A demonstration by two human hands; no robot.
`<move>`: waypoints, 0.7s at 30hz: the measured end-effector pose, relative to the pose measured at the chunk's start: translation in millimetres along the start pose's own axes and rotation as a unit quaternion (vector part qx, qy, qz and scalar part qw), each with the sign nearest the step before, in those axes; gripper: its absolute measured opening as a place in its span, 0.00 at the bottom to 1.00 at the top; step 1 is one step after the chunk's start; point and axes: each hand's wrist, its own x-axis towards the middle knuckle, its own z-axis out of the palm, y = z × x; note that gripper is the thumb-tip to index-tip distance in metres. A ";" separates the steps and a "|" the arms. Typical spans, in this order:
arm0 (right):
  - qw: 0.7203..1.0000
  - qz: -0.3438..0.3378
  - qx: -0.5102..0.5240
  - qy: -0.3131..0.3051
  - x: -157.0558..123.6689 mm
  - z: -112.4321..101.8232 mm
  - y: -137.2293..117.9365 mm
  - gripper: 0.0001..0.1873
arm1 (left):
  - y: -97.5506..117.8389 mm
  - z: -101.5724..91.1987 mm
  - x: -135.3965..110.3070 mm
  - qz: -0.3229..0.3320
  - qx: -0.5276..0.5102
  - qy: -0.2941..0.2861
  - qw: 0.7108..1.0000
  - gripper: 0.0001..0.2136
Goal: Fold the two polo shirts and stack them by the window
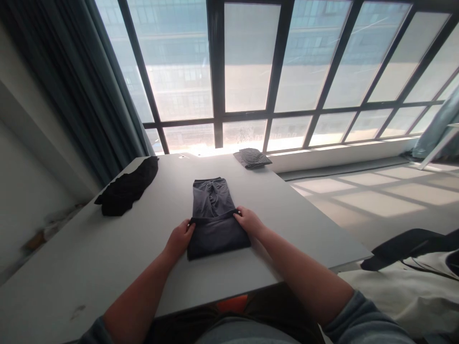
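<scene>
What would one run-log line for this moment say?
left hand: grips fold edge of dark grey shirt | right hand: grips same edge | table: black garment left, striped folded cloth far

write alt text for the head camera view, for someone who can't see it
A person's left hand and right hand grip the folded edge of a dark grey shirt on a grey table. A black garment lies at the table's left, a striped folded cloth at its far edge below large windows.
</scene>
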 end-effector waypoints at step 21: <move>0.977 -0.145 -0.156 0.006 -10.2 34.7 -0.9 0.25 | 9.7 33.7 -8.4 0.188 0.199 -0.024 0.961 0.19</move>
